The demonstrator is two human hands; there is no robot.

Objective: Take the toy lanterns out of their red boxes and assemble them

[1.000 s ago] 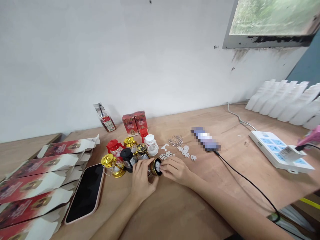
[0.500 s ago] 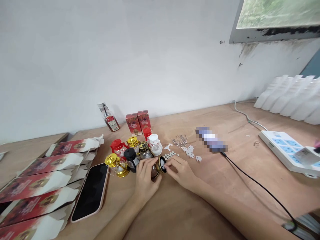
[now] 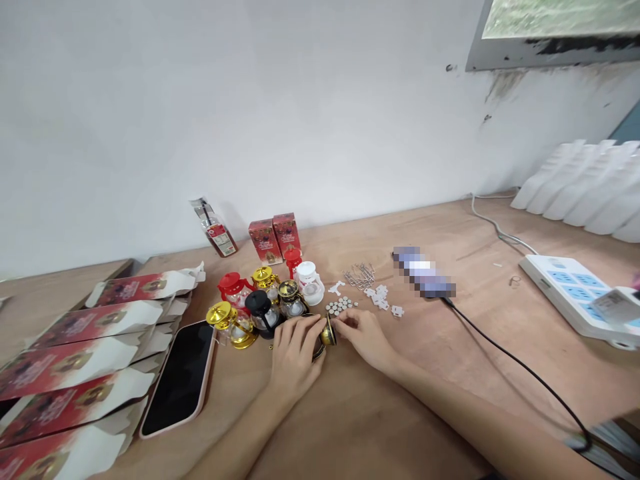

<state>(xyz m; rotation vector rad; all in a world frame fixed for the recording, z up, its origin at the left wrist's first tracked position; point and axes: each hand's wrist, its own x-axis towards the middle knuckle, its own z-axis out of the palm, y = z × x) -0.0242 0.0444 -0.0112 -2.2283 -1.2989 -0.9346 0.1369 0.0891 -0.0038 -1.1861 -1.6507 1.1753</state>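
My left hand (image 3: 296,353) is wrapped round a small black-and-gold lantern (image 3: 328,333), which lies on its side with its base turned to the right. At that base are the pinched fingertips of my right hand (image 3: 366,339); whatever they hold is hidden. Just beyond my left hand stand several mini lanterns, among them a black one (image 3: 263,313), a gold one (image 3: 233,325), a bronze one (image 3: 292,299) and a white one (image 3: 310,283). Small round button cells (image 3: 341,306) lie past my right fingertips, next to white plastic pieces (image 3: 381,297).
Thin metal parts (image 3: 360,275) lie behind the cells. Flattened red boxes (image 3: 80,355) and a phone (image 3: 179,380) are at left. Two small red boxes (image 3: 265,242) and a package (image 3: 216,229) stand near the wall. A blurred-out device (image 3: 423,272) and a power strip (image 3: 575,293) are at right.
The lantern's base has turned away to the right, so its white inside no longer shows. My right fingertips have curled in at the base. The view has shifted slightly.
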